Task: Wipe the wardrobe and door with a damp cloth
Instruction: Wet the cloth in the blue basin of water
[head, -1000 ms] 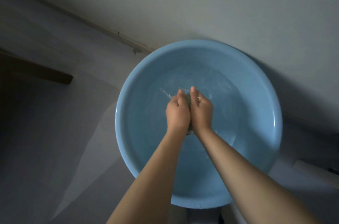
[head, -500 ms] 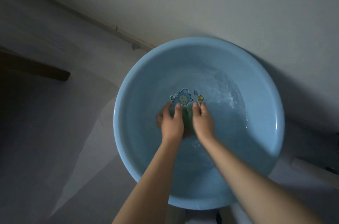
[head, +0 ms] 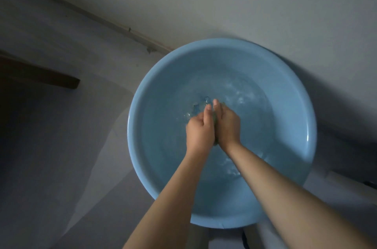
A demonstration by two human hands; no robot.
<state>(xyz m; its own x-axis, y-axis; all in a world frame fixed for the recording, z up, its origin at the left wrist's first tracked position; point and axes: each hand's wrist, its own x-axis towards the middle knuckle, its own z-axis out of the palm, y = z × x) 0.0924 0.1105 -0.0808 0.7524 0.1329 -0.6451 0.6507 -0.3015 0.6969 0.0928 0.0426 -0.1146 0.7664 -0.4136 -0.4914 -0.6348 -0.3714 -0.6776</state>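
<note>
Where two hands [head: 214,126] squeeze one cloth [head: 215,119], one basin [head: 302,118]

A plain light-blue basin [head: 285,93]; a greenish cloth [head: 214,119] showing between the hands; dark brown board [head: 40,77] far left; grey wall [head: 224,4].
</note>
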